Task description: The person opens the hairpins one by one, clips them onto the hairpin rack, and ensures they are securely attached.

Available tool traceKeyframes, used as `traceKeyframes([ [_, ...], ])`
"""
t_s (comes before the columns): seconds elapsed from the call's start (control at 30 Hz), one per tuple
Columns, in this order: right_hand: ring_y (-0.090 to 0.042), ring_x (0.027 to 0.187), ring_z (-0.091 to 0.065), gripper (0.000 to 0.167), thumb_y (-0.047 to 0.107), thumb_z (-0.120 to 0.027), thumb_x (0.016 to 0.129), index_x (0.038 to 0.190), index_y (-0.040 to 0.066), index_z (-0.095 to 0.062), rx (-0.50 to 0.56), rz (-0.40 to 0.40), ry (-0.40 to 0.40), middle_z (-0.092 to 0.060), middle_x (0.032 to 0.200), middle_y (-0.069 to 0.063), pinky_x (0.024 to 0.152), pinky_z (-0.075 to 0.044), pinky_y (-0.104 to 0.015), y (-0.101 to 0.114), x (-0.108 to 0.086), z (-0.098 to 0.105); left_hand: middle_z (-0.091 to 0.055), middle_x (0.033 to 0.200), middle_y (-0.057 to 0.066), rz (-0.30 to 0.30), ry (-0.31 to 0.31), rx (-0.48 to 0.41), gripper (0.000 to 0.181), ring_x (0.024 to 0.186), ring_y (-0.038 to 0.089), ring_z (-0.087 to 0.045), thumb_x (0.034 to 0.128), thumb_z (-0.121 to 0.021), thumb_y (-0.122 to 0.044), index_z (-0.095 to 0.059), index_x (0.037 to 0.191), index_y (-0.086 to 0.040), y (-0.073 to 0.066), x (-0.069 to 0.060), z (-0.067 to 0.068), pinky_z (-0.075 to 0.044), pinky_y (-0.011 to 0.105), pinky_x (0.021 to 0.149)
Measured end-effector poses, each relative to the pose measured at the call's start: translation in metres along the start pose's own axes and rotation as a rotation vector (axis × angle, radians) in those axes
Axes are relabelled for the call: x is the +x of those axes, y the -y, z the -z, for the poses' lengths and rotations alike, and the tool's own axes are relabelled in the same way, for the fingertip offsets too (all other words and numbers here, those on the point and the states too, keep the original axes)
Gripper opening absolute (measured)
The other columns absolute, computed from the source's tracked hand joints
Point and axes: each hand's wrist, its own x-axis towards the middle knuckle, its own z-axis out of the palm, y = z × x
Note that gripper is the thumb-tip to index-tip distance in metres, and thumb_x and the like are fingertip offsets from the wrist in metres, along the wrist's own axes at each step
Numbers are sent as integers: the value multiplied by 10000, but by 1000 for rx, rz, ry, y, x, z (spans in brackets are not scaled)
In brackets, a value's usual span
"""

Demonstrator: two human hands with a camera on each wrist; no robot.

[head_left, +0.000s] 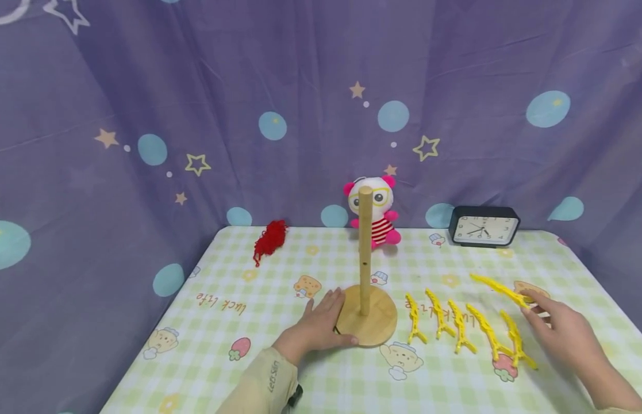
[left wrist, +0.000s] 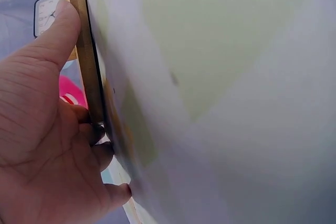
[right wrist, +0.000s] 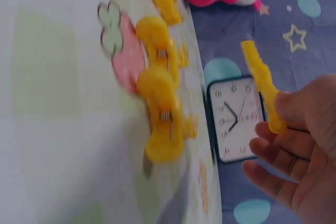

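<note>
In the head view a wooden stand (head_left: 365, 253) rises upright from a round base. My left hand (head_left: 321, 328) grips the left side of that base, thumb at its front edge. The left wrist view shows the thumb and curled fingers of this hand (left wrist: 47, 114) against the base's rim (left wrist: 86, 51). My right hand (head_left: 564, 328) pinches one yellow hair clip (head_left: 499, 288) by its end, held above the table. Close up in the right wrist view, thumb and fingers hold that clip (right wrist: 265, 85). Several more yellow hair clips (head_left: 459, 326) lie in a row right of the base.
Behind the stand sits a pink and white panda plush (head_left: 385, 227). A black desk clock (head_left: 484, 226) stands at the back right, and a bundle of red yarn (head_left: 270, 238) lies at the back left. A checked cloth (head_left: 196, 368) covers the table; a purple curtain (head_left: 310, 69) hangs behind.
</note>
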Motion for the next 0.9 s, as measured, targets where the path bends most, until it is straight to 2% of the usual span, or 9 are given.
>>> traceKeyframes([
  [0.17, -404, 847, -635, 412, 21, -672, 891, 1286, -13, -559, 15, 74, -84, -621, 1124, -248, 666, -495, -570, 19, 2, -6, -109, 1632, 71, 2, 6, 2, 1066, 1488, 248, -104, 819, -641, -658, -152, 1568, -79, -1, 0, 0, -69, 568, 1163],
  [0.33, -396, 896, -599, 404, 10, -628, 922, 1318, 2, -548, 26, 89, -82, -614, 1152, -247, 651, -493, -546, 39, 7, -10, -109, 1630, 85, -2, 7, 3, 1056, 1487, 262, -103, 828, -642, -643, -152, 1565, -67, -1, 0, 0, -62, 575, 1161],
  [0.57, -335, 824, -617, 366, -24, -633, 909, 1269, 35, -610, 25, 130, -114, -681, 973, -160, 648, -491, -519, 64, 15, -22, -112, 1628, 103, -5, 0, -2, 1053, 1487, 275, -100, 833, -646, -631, -155, 1561, -52, 1, -1, 0, -59, 581, 1160],
  [0.7, -301, 817, -603, 360, -36, -646, 889, 1232, 71, -641, 13, 121, -99, -681, 932, -115, 624, -492, -481, 74, 19, -29, -100, 1631, 87, 4, 11, -12, 1053, 1489, 257, -89, 833, -643, -635, -144, 1566, -69, 0, -1, 0, -50, 572, 1163],
  [0.9, -295, 843, -608, 362, -39, -635, 896, 1233, 93, -650, 36, 98, -56, -672, 956, -103, 671, -510, -485, 85, 22, -36, -101, 1632, 75, 10, 10, 12, 1056, 1489, 252, -92, 829, -636, -649, -144, 1569, -80, 0, 0, -1, -61, 569, 1164],
])
